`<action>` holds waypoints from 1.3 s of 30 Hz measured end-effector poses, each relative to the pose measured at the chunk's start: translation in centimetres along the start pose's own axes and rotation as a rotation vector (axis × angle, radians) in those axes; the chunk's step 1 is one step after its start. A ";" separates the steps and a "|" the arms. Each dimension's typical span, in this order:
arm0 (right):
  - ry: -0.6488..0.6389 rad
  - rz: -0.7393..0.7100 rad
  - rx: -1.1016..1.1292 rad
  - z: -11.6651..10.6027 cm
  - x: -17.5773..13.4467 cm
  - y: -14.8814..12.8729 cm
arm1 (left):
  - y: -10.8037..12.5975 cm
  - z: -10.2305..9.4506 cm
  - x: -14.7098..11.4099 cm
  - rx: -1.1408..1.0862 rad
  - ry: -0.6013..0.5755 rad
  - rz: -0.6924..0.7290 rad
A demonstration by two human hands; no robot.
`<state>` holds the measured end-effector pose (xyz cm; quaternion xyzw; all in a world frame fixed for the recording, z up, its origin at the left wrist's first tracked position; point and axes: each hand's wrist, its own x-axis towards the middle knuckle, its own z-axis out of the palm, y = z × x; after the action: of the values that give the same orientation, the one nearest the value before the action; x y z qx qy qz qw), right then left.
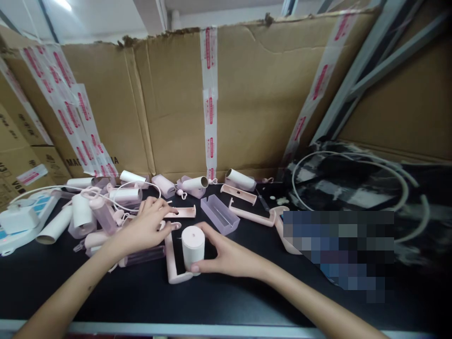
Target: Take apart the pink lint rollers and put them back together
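- The right hand grips a white cylinder, thumb low on its near side and index finger curled behind the top.
- The cylinder is upright near the front middle of the black tabletop, its round top face showing a small mark at the centre; whether its base touches the tabletop cannot be told.
- A pale pink bracket lies just left of the cylinder, its long side running away from the person and its near end turning right, towards the cylinder's foot.
- The left hand is palm down with bent fingers, its thumb by the bracket's far end and its index fingertip over a pink channel-shaped piece; whether it grips either cannot be told.
- Beyond the cylinder, to the right, is a lilac open-topped box, tilted away from straight.
- Behind that box lie 2 more pieces: a pink U-shaped frame and a pink holed panel.
- A white tube lies behind the panel.
- Left of the hands, more white tubes and pink parts are heaped near a power strip bearing a white plug.
- A taped cardboard sheet stands behind everything.
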<state>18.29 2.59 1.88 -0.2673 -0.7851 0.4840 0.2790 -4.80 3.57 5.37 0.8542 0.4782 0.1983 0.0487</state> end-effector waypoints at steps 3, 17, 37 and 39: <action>0.045 0.009 0.072 0.2 0.4 0.0 | -0.3 2.2 0.0 0.234 0.041 0.029; 0.263 0.233 0.688 -1.1 -0.7 -3.0 | 2.6 2.8 0.5 -0.864 0.159 -0.211; -0.079 0.621 0.322 -3.2 0.4 -1.2 | 3.3 6.4 -0.2 -1.415 -0.221 -0.562; -0.086 0.649 0.379 -3.2 0.5 -1.2 | 3.4 6.2 -0.3 -1.419 -0.208 -0.555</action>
<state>20.01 4.41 4.25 -0.4251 -0.5670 0.6948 0.1225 0.22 2.18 0.50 0.4812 0.4263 0.3567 0.6779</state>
